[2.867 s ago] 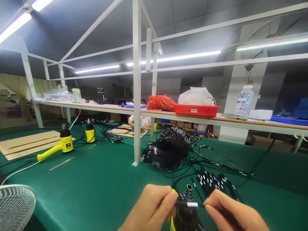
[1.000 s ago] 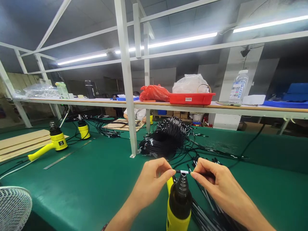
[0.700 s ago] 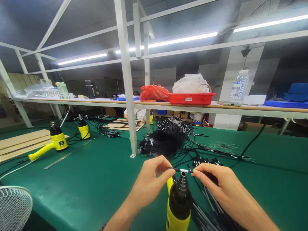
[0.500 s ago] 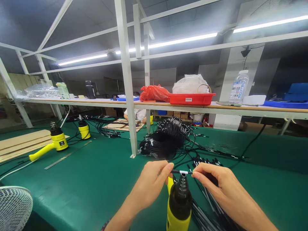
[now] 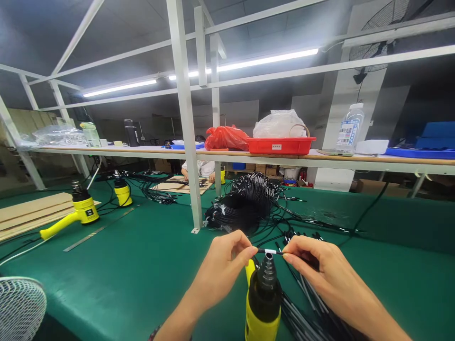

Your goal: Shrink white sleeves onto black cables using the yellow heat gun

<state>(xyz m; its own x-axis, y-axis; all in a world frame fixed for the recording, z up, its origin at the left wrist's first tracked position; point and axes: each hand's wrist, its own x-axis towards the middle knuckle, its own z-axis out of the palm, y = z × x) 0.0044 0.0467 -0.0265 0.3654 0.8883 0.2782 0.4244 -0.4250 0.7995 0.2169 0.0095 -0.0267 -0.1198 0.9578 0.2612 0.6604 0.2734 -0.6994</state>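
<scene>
Between my two hands a thin black cable (image 5: 262, 250) is stretched level, with a white sleeve (image 5: 270, 252) around its middle. My left hand (image 5: 227, 265) pinches the cable's left part between thumb and fingers. My right hand (image 5: 316, 265) pinches it on the right. Just beneath the white sleeve stands the nozzle of a yellow and black heat gun (image 5: 265, 296), pointing straight up. Whether sleeve and nozzle touch I cannot tell. A bundle of black cables (image 5: 302, 308) lies beside the heat gun, partly hidden under my right forearm.
A coiled heap of black cables (image 5: 238, 213) lies behind my hands, by a white post (image 5: 188, 118). More heat guns (image 5: 85, 208) and a metal ruler (image 5: 95, 233) are at left. A white mesh fan guard (image 5: 21, 305) is at the lower left. A shelf holds a red tray (image 5: 280, 147).
My left hand's fingers have shifted slightly on the cable and are a little more raised. The cable still lies across the nozzle top. The whole view has moved slightly.
</scene>
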